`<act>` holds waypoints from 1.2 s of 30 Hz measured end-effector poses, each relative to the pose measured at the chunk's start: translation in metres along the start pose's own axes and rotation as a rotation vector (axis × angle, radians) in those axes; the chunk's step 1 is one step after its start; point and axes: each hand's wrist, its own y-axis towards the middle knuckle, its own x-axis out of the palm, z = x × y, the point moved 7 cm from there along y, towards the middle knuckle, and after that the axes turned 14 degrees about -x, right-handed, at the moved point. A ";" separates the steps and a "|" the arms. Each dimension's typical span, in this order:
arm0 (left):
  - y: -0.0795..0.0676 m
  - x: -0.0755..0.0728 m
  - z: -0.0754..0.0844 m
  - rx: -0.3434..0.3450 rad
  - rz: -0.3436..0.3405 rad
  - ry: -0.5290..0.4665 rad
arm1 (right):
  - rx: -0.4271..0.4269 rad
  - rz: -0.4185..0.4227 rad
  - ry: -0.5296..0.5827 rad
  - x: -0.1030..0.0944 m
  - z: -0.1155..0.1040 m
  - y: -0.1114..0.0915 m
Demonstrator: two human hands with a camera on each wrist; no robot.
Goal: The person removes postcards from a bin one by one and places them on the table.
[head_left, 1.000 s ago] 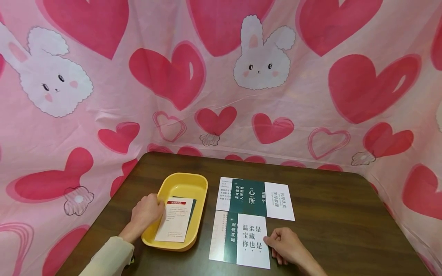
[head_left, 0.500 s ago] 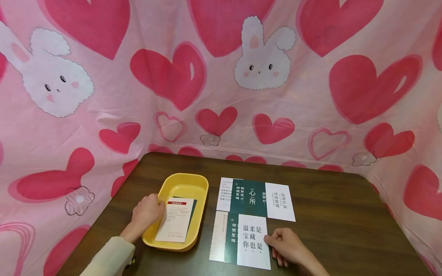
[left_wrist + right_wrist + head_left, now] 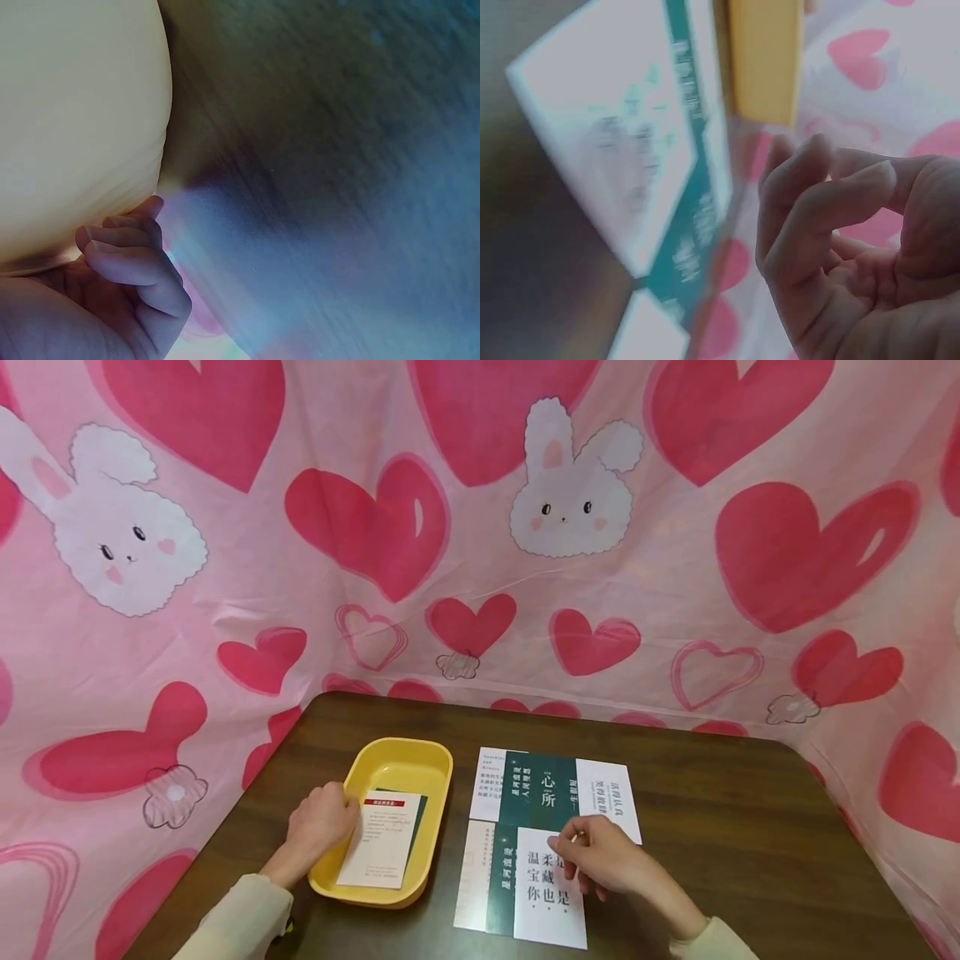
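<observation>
My left hand holds the left rim of a yellow plastic tray. Up close in the left wrist view, its curled fingers lie against the tray wall. Inside the tray lies a cream card with a red header, over a dark green one. Loosely bent and holding nothing, my right hand hovers over the front white card with large dark characters. In the right wrist view a gap shows between thumb and fingertips, with that card blurred beyond.
Two rows of overlapping cards lie right of the tray: a green card between white ones behind, and a green one beside a pale one in front. Heart-printed pink cloth hangs behind the brown table.
My right hand has left the right edge of the front white card and moved up and left over its upper corner. My left hand stays on the tray.
</observation>
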 end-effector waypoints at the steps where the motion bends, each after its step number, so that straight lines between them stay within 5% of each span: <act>1: 0.000 0.000 0.000 -0.003 -0.001 0.000 | -0.011 0.004 -0.014 0.000 -0.008 0.005; 13: 0.000 0.001 -0.002 -0.003 -0.006 0.003 | -0.070 0.015 -0.246 0.028 -0.087 0.073; 18: 0.002 -0.002 -0.001 0.010 0.005 0.016 | -0.059 0.027 -0.209 0.052 -0.108 0.102; 24: 0.003 -0.004 -0.002 0.004 0.000 0.017 | 0.002 0.004 -0.170 0.086 -0.111 0.134; 29: 0.002 -0.004 -0.002 0.000 -0.007 0.017 | 0.151 -0.095 -0.139 0.111 -0.098 0.151; 36: 0.003 -0.003 0.000 0.023 -0.004 0.014 | 0.310 -0.137 0.149 0.139 -0.086 0.156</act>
